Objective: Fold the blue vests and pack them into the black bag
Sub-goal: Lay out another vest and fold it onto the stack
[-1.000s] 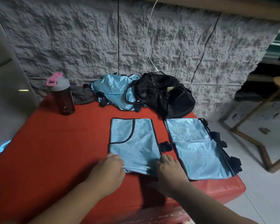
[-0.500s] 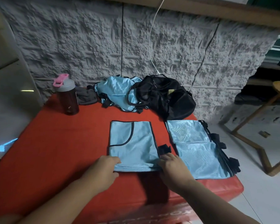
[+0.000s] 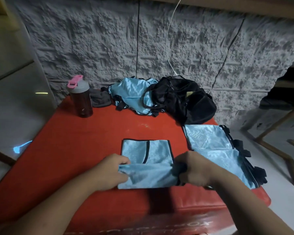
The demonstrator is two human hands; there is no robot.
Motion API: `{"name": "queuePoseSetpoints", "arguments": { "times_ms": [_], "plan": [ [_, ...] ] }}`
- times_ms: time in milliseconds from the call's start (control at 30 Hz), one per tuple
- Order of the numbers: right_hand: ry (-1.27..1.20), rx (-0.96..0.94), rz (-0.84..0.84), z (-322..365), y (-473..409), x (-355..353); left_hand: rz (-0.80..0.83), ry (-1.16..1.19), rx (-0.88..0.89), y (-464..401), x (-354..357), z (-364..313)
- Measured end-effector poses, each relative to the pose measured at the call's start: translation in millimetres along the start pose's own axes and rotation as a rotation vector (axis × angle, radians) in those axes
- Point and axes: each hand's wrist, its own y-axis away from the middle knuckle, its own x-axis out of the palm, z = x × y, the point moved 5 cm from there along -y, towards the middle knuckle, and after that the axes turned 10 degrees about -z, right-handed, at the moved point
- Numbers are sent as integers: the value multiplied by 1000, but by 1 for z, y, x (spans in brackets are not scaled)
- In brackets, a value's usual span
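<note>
L hand (image 3: pixel 109 172) and R hand (image 3: pixel 193 168) both grip the near edge of a light-blue mesh vest w/ black trim (image 3: pixel 147 165), one at each side, fingers curled round the fabric. The near part of the vest is lifted and doubled over toward the far part; the far part lies flat on the red table top (image 3: pixel 75 150), between and just beyond the hands. R hand also has a black strap tab bunched at its fingers.

Just to the right of R hand: a folded light-blue mesh vest w/ black side straps (image 3: pixel 215 150), flat on the table, reaching the table's right edge, apart from the held vest.

Well beyond the hands, by the grey rough-textured wall (image 3: pixel 92 48): a crumpled shiny light-blue vest pile (image 3: pixel 132 94), touching a black fabric bag w/ open top (image 3: pixel 185 99) on its right. Bag is further from L hand than from R.

Far left beyond L hand: dark translucent bottle w/ grey lid and pink cap loop (image 3: pixel 80 99), upright; a dark grey cloth lump (image 3: pixel 100 99) just beside it, between the bottle and the vest pile. Thin white cable (image 3: pixel 168 39) hangs down the wall to the bag area. Wooden frame legs (image 3: pixel 275 138) on the floor, far right of R hand.
</note>
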Motion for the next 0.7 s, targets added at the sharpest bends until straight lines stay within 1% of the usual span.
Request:
{"name": "queuePoseSetpoints", "arguments": {
  "times_ms": [67, 133, 267, 367, 567, 700],
  "plan": [
    [-1, 6, -67, 4, -17, -15, -84, 115, -50, -15, -7, -1],
    [-14, 23, -113, 3, -34, -21, -165, 182, -116, -29, -12, 3],
    [-32, 48, -150, -9, -77, -24, -231, 285, -247, -58, -9, 20],
    [-26, 59, -161, -24, -106, -18, -295, 347, -315, -80, -4, 36],
    [-60, 79, -213, -49, -131, 10, -364, 306, -392, -106, 10, 65],
    [-89, 83, -277, -59, -136, 19, -407, 256, -395, -110, 12, 67]
  ]
}}
